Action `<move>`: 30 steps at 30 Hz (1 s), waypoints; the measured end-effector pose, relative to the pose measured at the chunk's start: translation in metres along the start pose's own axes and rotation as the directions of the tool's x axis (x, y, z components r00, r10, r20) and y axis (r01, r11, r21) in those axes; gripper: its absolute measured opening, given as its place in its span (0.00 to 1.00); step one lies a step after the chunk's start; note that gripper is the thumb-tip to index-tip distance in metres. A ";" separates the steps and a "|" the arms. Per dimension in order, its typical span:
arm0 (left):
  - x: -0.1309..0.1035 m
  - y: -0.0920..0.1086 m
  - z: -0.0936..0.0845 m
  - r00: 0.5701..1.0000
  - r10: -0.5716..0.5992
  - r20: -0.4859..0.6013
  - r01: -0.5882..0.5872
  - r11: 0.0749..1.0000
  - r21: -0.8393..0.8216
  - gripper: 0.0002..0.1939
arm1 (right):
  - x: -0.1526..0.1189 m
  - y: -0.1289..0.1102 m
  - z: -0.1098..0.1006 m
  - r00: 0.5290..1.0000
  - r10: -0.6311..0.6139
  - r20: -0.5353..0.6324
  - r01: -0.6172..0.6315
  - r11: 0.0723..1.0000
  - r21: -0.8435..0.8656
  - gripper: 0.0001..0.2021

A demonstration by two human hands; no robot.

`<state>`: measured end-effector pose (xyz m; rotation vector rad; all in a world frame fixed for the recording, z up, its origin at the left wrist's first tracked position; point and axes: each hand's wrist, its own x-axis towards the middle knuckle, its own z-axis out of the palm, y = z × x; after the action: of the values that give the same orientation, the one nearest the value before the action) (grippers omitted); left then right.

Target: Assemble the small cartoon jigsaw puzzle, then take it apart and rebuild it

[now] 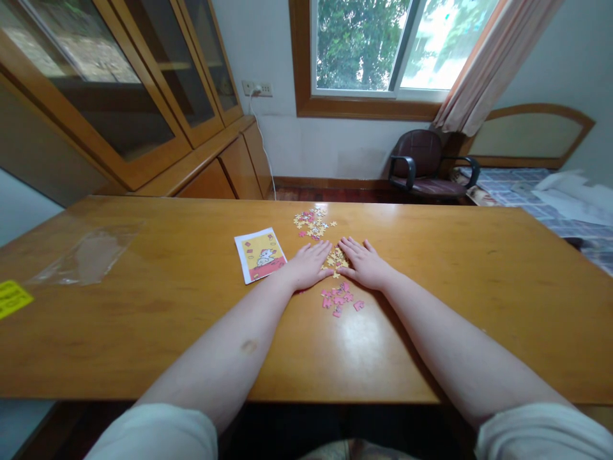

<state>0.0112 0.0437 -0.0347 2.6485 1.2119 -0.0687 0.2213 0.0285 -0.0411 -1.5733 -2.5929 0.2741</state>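
My left hand point(310, 263) lies flat on the table with its fingers stretched out, at the left side of a small heap of yellow puzzle pieces point(336, 258). On the heap's other side, my right hand point(364, 263) rests palm down, fingers spread. Both hands touch or nearly touch the heap and partly hide it. Closer to me lies a group of pink puzzle pieces point(339, 297). Farther off is a mixed pile of yellow, pink and pale puzzle pieces point(312, 222). A picture card point(261, 254) with a white cartoon animal sits left of my left hand, its corner near my wrist.
A clear plastic bag point(90, 255) and a yellow label point(14, 298) lie on the left of the wooden table point(454, 306). Beyond the table stand a glass-door cabinet point(191, 144), an office chair point(424, 163) and a bed point(541, 191).
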 end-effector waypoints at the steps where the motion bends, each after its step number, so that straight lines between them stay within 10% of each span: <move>1: 0.001 0.001 0.001 1.000 -0.006 -0.007 0.006 1.000 -0.004 0.36 | 0.001 0.001 0.000 1.000 0.005 -0.004 -0.005 1.000 0.002 0.37; 30: 0.042 0.015 0.007 0.993 0.014 -0.119 -0.025 0.995 -0.094 0.34 | 0.003 0.023 0.003 0.998 -0.003 -0.059 0.006 0.999 0.051 0.33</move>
<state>0.0504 0.0642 -0.0450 2.6131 1.1932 0.1475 0.2394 0.0415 -0.0487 -1.5347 -2.5246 0.2871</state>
